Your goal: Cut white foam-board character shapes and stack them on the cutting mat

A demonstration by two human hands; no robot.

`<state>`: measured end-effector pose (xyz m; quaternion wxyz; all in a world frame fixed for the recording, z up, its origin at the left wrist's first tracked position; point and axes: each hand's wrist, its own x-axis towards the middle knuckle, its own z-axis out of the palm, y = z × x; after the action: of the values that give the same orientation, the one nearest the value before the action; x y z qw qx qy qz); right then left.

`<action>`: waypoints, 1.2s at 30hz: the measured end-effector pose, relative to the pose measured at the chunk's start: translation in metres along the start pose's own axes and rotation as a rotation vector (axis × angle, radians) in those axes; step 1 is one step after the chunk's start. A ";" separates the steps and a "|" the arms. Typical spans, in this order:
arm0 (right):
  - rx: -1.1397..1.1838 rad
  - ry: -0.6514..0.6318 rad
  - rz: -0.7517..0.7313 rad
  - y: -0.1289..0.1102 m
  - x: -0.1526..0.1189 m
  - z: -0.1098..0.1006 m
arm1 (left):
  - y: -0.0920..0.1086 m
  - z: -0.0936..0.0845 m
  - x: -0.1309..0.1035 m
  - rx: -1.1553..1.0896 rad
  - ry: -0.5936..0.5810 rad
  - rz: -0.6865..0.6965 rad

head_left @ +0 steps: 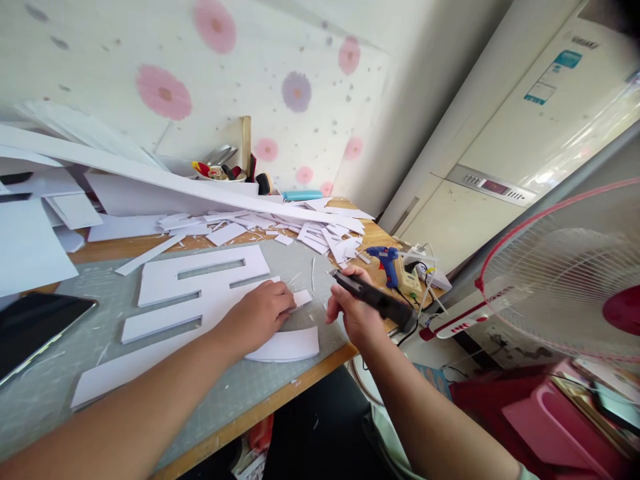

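Note:
A white foam board cut-out (210, 320) with rectangular slots lies flat on the grey cutting mat (280, 253). My left hand (265, 308) presses on its right part, fingers bent and close together at a small white tab (301, 299); the fingertips are partly hidden. Below that hand, a curved white edge (287, 345) of board shows near the mat's front. Held above the mat's right side, my right hand (357, 307) is closed round a black utility knife (373, 295). The knife's tip points up and left, apart from the board.
White offcuts (325, 233) pile up along the back, under a long white strip (190, 183). A blue glue gun (385, 263) stands by a power strip (409, 280) at the right. A phone (40, 333) lies left; a fan (565, 267) stands beyond the table's right edge.

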<state>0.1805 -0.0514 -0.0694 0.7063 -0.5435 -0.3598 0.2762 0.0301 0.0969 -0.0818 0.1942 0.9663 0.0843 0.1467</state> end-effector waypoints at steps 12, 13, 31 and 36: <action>-0.651 0.022 -0.486 0.018 0.005 0.002 | -0.002 0.002 -0.001 -0.020 0.016 0.009; -0.662 0.000 -0.487 0.019 0.005 0.003 | -0.002 0.002 -0.001 -0.020 0.016 0.009; -0.731 -0.159 -0.510 0.025 0.007 0.000 | 0.000 0.001 -0.001 -0.004 0.028 0.011; -0.751 -0.148 -0.516 0.025 0.007 0.000 | 0.000 0.001 -0.002 -0.001 0.030 0.004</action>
<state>0.1847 -0.0398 -0.0918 0.4785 -0.6334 -0.6078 -0.0203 0.0286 0.0959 -0.0832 0.1932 0.9640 0.0854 0.1617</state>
